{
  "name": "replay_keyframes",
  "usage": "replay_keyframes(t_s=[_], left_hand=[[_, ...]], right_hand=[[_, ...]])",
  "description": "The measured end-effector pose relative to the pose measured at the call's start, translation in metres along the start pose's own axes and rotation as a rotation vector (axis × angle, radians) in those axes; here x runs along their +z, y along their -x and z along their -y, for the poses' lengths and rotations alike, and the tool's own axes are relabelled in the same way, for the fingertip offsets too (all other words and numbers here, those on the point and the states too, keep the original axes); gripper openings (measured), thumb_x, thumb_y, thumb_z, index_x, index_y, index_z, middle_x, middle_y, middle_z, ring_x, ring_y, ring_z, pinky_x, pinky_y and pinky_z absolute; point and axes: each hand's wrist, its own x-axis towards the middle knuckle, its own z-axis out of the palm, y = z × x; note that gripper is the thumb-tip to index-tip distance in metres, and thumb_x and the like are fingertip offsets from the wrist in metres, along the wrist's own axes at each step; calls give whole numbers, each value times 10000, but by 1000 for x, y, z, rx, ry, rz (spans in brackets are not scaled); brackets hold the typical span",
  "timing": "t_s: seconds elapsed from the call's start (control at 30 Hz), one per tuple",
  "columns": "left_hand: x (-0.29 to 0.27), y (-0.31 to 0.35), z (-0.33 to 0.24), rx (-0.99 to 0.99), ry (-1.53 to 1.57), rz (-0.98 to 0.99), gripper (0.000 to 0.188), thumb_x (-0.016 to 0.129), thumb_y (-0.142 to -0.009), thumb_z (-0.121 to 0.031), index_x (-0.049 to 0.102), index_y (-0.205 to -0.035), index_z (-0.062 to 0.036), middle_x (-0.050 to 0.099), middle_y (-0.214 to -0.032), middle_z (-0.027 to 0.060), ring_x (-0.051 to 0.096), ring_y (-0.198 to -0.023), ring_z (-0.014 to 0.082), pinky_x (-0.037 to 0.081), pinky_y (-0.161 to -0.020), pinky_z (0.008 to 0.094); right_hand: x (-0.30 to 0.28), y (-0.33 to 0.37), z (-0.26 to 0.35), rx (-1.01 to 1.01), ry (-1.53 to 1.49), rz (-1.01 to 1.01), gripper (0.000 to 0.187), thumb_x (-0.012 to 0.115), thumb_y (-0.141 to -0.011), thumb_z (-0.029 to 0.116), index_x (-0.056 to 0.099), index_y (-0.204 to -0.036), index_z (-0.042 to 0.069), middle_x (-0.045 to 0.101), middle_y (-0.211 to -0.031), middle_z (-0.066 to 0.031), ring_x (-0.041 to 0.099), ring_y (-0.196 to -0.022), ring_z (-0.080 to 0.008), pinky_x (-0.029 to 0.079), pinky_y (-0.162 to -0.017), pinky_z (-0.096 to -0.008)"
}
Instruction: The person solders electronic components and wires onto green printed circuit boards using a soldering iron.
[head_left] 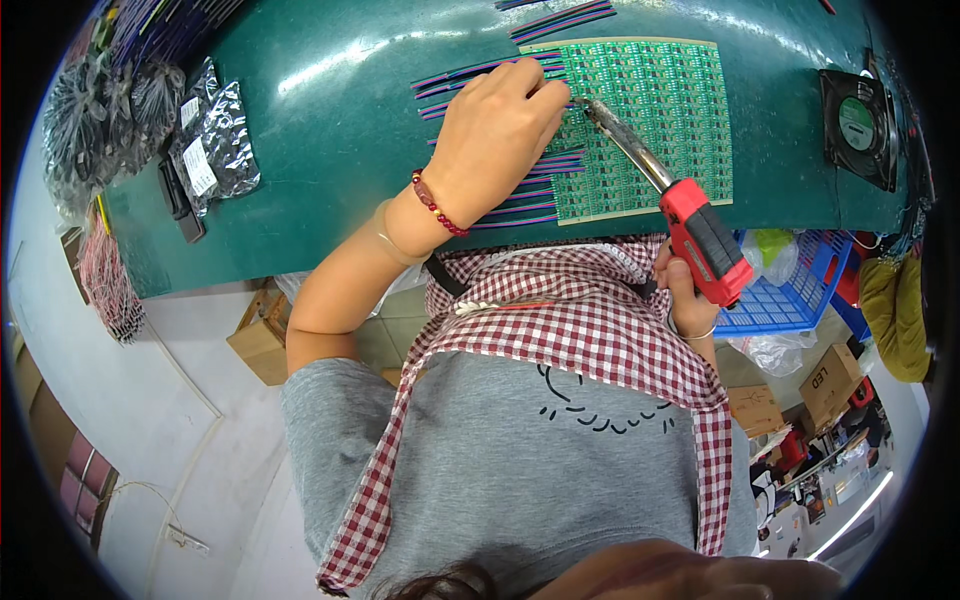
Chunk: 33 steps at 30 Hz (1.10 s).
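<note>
Dark hair (455,582) shows at the lower rim, nearest the lens, then a grey shirt (540,450) and one red-and-white checked apron (560,335), close against the table's near edge. The right hand (684,290) is wrapped round the handle of one red-and-black soldering iron (692,228), just past that edge, with one blue basket (775,305) below and to its right. The iron's long axis slants from the handle, near and right, to the tip, far and left, over the left part of one green circuit board panel (680,110). The left hand (505,115) arches over the panel's left edge, fingers bunched beside the tip; whether they pinch a wire cannot be told. Striped wires (525,198), overlapping too much to count, run left to right, their right ends at the panel. The panel is nearly square, its rows running near to far. Green table (330,170) stretches leftward to the plastic bags (215,140); a narrower strip separates the panel from one black fan (858,130). Beyond the panel's far edge lies another wire bundle (565,20).
</note>
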Motion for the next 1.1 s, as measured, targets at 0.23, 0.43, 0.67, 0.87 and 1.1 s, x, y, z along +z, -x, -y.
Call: replay_keyframes(t_s=[0.23,0.43,0.67,0.87,1.1], left_hand=[[2,1,-1,-8,-10,8,98,702,-790,-80,626,-849,-61,575,-829,75,615,-777,274,512,-671,377],[2,1,-1,-7,-2,4,96,700,-792,-83,627,-851,-60,578,-830,79,614,-771,278,511,-672,376],[1,0,-1,-13,19,-6,86,691,-796,-85,631,-851,-59,580,-818,80,616,-770,278,511,-671,375],[3,0,-1,-10,25,-15,87,690,-793,-81,621,-840,-57,580,-811,82,615,-764,278,509,-666,373],[3,0,-2,-12,20,-25,96,693,-789,-77,607,-826,-57,577,-806,83,613,-756,279,505,-657,375]], right_hand=[[6,0,5,-54,127,-62,295,619,-937,121,604,-1196,-19,673,-1012,-63,624,-905,-145,494,-794,-311],[9,-2,13,-41,20,-57,294,621,-941,128,604,-1196,-16,648,-959,-49,596,-859,-127,482,-774,-294],[9,-3,4,-136,224,-77,394,602,-941,190,509,-1228,-64,584,-760,-97,509,-592,-118,442,-551,-269],[5,-2,-2,-170,260,-68,336,595,-945,192,526,-1164,-53,575,-752,-82,506,-585,-110,435,-543,-256],[7,-5,6,-63,142,-89,164,677,-887,136,687,-985,6,684,-832,-68,651,-706,-159,514,-656,-299]])
